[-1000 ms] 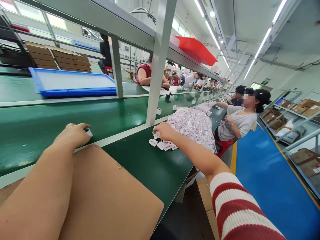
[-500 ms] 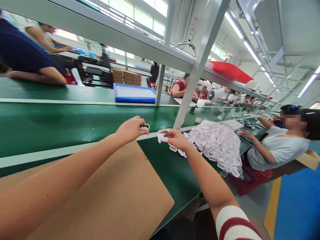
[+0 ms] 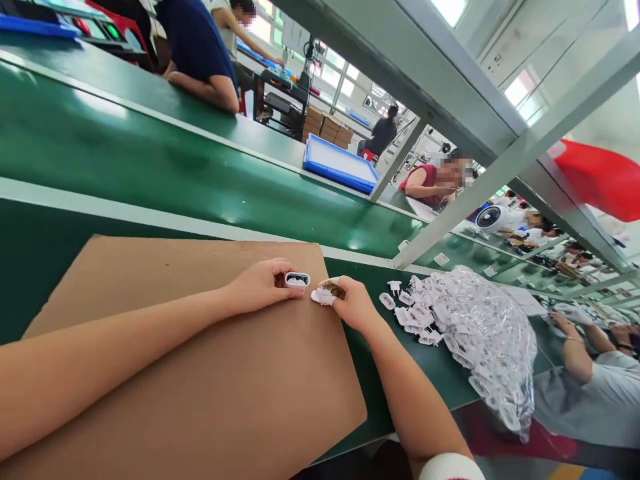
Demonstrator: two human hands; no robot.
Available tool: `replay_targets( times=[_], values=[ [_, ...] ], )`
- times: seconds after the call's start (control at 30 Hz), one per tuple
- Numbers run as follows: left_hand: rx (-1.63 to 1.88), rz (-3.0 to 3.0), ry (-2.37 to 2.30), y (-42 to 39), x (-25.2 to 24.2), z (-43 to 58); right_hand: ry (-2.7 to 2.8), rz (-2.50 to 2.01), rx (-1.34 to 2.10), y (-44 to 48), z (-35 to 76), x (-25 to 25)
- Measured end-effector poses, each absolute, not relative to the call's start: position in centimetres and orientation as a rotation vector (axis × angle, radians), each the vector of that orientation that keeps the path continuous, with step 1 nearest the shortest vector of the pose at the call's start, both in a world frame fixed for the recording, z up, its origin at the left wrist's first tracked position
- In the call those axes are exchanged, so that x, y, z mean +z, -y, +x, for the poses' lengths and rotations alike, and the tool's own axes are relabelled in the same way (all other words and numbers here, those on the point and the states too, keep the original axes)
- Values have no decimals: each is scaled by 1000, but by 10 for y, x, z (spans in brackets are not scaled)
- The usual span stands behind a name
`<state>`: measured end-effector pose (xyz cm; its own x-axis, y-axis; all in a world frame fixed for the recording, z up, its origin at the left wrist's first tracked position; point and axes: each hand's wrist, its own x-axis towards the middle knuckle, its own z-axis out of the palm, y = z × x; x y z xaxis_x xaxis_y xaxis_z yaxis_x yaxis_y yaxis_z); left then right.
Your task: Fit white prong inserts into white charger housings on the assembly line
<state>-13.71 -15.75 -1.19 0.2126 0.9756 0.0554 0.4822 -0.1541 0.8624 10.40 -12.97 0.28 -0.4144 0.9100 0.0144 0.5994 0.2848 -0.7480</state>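
My left hand (image 3: 260, 285) is closed on a small white oval plastic housing (image 3: 297, 281), its hollow end with a dark inside turned toward the right. Just to the right, my right hand (image 3: 356, 304) pinches a small white plastic piece (image 3: 323, 297). Something brownish shows between those fingers; I cannot make out what it is. A narrow gap separates the two pieces. Both hands are above the right part of a brown cardboard sheet (image 3: 210, 387). Several loose white plastic parts (image 3: 413, 313) lie to the right of my right hand.
A clear plastic bag (image 3: 485, 333) full of white parts lies on the green table (image 3: 370, 380). A metal post (image 3: 460, 200) slants up behind it. Beyond the green belt (image 3: 200, 193) is a blue-rimmed tray (image 3: 340, 163). A co-worker's arm (image 3: 575, 347) is at right.
My view has tilted and turned left. Both hands are now over the cardboard, still holding their white pieces. The open end of the left housing shows more fully.
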Motion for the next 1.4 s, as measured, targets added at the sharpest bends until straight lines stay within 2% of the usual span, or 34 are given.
replay_targets(
  times=[0.17,0.6,1.07,1.4],
  values=[
    [792,1804,-1360,156,-17,-136,1961,-1210,624,132,95,6],
    [808,1821,-1347,154,-18,-135,2428,-985,232,141,69,6],
    [795,1860,-1352,152,-21,-134,2457,-928,126,140,68,5],
    [801,1841,-1391,154,-20,-133,2452,-1140,48,143,55,19]
  ],
)
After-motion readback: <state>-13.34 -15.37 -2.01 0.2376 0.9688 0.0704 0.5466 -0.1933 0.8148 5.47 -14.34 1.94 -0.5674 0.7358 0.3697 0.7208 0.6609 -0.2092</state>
